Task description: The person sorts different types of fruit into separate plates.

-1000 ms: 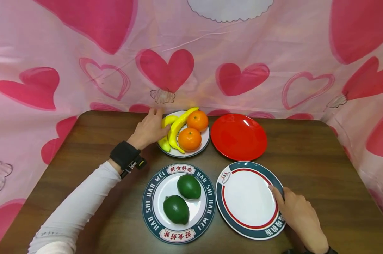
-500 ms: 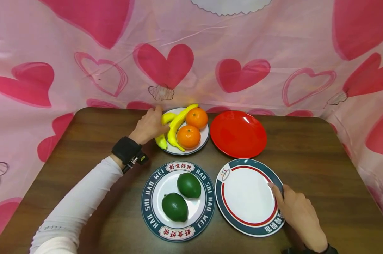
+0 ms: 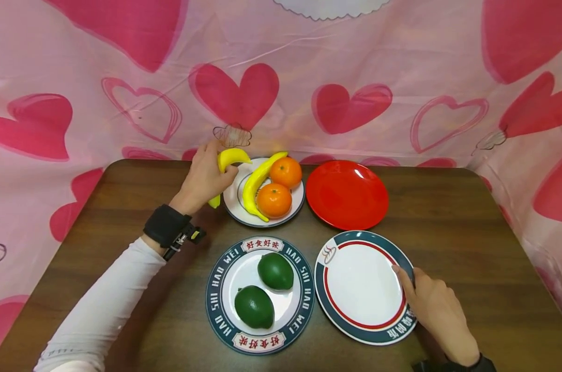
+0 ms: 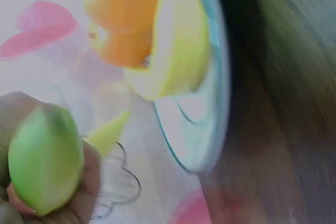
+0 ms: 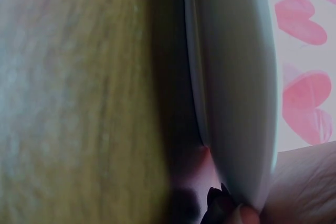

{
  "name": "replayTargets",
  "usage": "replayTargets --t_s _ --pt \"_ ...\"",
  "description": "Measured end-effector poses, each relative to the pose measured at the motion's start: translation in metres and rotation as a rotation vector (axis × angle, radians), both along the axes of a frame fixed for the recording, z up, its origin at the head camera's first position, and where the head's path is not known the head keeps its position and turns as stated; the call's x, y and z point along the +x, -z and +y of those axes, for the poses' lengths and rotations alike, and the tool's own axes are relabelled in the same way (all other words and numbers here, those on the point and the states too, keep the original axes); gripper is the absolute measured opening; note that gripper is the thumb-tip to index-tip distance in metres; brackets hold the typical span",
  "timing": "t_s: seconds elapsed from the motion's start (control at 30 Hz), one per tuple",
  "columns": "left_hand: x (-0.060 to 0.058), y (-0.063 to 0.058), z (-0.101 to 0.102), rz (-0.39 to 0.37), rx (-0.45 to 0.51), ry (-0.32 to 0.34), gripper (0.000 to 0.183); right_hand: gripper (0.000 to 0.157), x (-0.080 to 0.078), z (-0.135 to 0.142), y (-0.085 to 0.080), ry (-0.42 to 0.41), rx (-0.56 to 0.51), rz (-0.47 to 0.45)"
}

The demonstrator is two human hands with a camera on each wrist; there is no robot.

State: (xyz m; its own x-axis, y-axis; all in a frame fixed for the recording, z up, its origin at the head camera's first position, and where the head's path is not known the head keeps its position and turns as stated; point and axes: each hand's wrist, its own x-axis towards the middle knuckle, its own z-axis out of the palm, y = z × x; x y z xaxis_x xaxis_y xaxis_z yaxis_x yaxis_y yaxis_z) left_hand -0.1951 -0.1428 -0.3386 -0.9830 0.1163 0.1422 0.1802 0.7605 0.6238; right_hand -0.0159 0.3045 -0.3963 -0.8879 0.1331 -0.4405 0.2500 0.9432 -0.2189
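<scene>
My left hand (image 3: pixel 205 175) grips a yellow banana (image 3: pixel 231 156) just off the left rim of the fruit plate (image 3: pixel 231 199). In the left wrist view its greenish end (image 4: pixel 46 158) pokes out of the curled fingers. A second banana (image 3: pixel 256 186) and two oranges (image 3: pixel 274 200) lie on that plate. My right hand (image 3: pixel 439 310) pinches the right rim of a white plate (image 3: pixel 364 284) with a dark teal border, thumb on top. From the right wrist view, fingers reach under this plate's edge (image 5: pixel 241 103).
A patterned plate (image 3: pixel 214 294) bearing two green lemon-shaped fruits (image 3: pixel 254 307) sits at front centre. Behind the white plate lies a red plate (image 3: pixel 347 194). A pink heart-print cloth (image 3: pixel 299 62) hangs along the table's back edge.
My left hand has taken the left banana and lifted it off the fruit plate, moving left. The right hand keeps its hold on the white plate's rim.
</scene>
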Motion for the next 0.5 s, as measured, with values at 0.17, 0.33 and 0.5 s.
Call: replayTargets --t_s 0.17,0.33,0.5 --pt "0.014 -0.013 0.014 0.022 0.139 0.085 0.059 0.085 0.000 0.000 0.001 0.001 -0.010 0.019" --pt "0.029 -0.030 0.033 0.104 0.194 0.170 0.053 0.078 -0.002 0.000 0.002 -0.006 -0.029 0.039" --pt "0.047 -0.047 0.054 0.165 0.225 0.270 0.049 0.078 -0.002 -0.002 0.002 -0.007 -0.035 0.037"
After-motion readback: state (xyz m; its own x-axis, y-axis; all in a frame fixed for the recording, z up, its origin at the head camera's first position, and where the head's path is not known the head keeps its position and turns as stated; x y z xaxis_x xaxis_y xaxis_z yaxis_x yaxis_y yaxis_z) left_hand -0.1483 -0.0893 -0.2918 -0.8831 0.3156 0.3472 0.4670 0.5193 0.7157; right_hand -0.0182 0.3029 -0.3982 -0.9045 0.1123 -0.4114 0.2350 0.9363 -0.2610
